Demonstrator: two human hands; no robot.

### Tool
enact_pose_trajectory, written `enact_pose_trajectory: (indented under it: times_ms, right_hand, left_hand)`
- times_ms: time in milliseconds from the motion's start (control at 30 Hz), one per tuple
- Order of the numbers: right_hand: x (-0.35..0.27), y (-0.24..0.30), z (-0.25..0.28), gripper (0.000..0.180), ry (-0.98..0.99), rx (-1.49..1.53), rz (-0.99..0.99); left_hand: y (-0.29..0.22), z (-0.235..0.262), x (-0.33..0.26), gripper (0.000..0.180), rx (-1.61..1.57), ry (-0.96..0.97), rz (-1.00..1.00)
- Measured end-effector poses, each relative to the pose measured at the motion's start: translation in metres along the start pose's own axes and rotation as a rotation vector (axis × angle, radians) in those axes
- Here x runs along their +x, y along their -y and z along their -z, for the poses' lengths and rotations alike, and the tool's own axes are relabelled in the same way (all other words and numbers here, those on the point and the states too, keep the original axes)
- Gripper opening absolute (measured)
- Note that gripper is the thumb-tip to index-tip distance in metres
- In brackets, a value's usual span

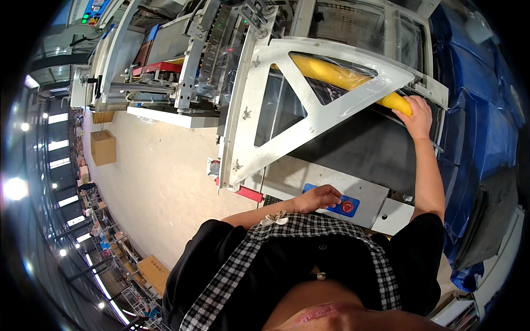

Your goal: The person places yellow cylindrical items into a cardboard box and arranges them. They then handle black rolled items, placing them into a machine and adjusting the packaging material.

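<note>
My right hand (415,115) reaches out to the far right and grips the near end of a long yellow roll (337,75) that lies in clear film behind a white triangular machine frame (309,118). My left hand (320,197) is curled, fingers down, on a blue control panel (331,201) at the machine's front edge, just left of a red round button (347,207). A dark conveyor belt (364,149) lies between the two hands.
A packaging machine (182,60) with grey rails and red parts stretches to the upper left. Cardboard boxes (103,147) stand on the beige floor at left. Blue sacks (480,110) pile up along the right side. Shelving runs along the lower left.
</note>
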State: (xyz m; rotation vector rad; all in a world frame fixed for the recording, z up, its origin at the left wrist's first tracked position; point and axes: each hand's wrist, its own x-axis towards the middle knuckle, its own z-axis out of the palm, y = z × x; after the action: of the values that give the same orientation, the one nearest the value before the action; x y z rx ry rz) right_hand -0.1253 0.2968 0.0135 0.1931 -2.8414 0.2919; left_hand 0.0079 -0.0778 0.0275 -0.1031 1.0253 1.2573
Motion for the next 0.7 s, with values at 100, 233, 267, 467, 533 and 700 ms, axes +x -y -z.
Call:
enact_pose_trajectory:
  times_ms: [100, 233, 267, 467, 533, 700]
  right_hand:
    - [0.0, -0.003, 0.0, 0.045, 0.0, -0.005, 0.01]
    - [0.002, -0.001, 0.003, 0.046, 0.013, 0.002, 0.001]
    - [0.003, -0.001, 0.003, 0.046, 0.017, 0.008, -0.002]
    - [0.003, 0.002, -0.003, 0.047, -0.008, 0.019, -0.016]
    - [0.007, 0.01, -0.004, 0.05, 0.052, 0.035, -0.047]
    - [-0.024, 0.028, 0.024, 0.052, -0.008, 0.078, -0.186]
  left_hand:
    - [-0.001, -0.004, 0.0, 0.038, -0.005, -0.006, 0.002]
    - [-0.006, -0.007, -0.001, 0.04, 0.017, -0.013, 0.007]
    - [-0.005, -0.007, 0.0, 0.04, 0.013, -0.016, 0.002]
    - [-0.001, -0.006, -0.001, 0.041, 0.03, -0.019, 0.006]
    - [-0.004, -0.007, -0.003, 0.042, 0.072, -0.017, 0.017]
    - [-0.006, -0.01, 0.0, 0.039, 0.033, 0.001, -0.044]
